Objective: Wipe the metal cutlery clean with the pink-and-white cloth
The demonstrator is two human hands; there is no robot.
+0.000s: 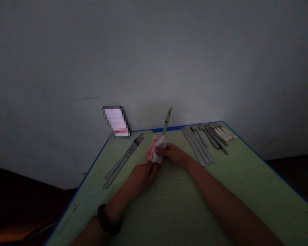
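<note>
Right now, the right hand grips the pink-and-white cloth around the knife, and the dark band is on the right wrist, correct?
No: the head view shows the dark band on the left wrist. The right hand does grip the cloth around the knife.

Dim room, type unclear — table (174, 212) against wall (169, 51)

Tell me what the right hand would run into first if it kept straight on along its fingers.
The pink-and-white cloth, already against the fingers of the right hand. Beyond it, the line probably passes near the tips of the cutlery pair, though depth is unclear.
</note>
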